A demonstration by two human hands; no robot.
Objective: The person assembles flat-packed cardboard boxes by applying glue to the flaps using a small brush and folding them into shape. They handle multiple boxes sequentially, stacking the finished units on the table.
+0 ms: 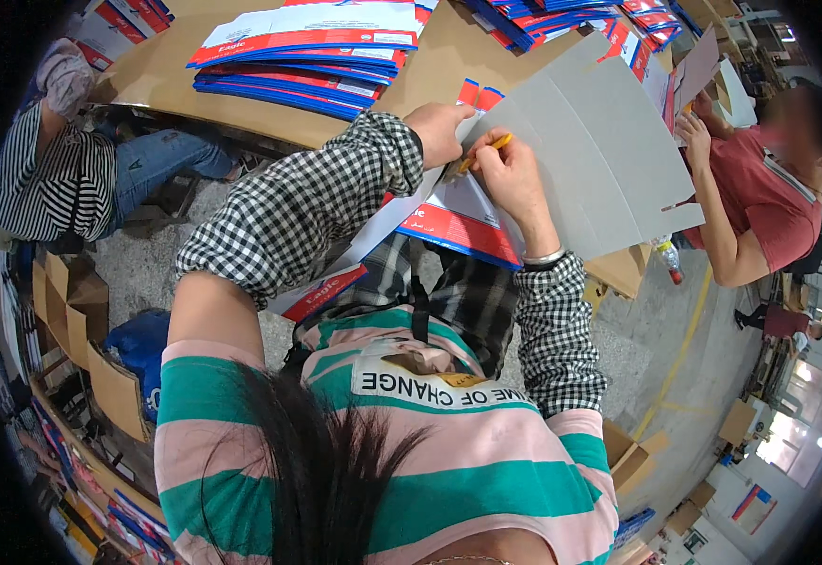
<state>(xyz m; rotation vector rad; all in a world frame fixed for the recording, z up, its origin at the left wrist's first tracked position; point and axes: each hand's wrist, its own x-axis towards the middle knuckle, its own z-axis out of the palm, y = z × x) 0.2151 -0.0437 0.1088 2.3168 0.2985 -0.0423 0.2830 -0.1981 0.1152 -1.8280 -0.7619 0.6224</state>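
My left hand point(437, 134) is closed on the edge of a partly folded cardboard carton point(585, 141), its plain grey inside facing up. My right hand point(516, 184) grips a slim yellow tool point(499, 142), perhaps a cutter; its tip is hard to make out. That tool meets the carton near a fold, close to my left fingers. Under my hands lies a printed red, white and blue carton panel point(458, 229), slanting over my lap. Another red-edged printed piece point(321, 292) shows below my left forearm.
Stacks of flat printed cartons point(302, 61) lie on the brown table point(156, 61). A co-worker in a red shirt point(759, 207) handles a carton at the right; a person in stripes point(57, 174) sits at the left. A bottle point(669, 259) and open cardboard boxes point(76, 301) are nearby.
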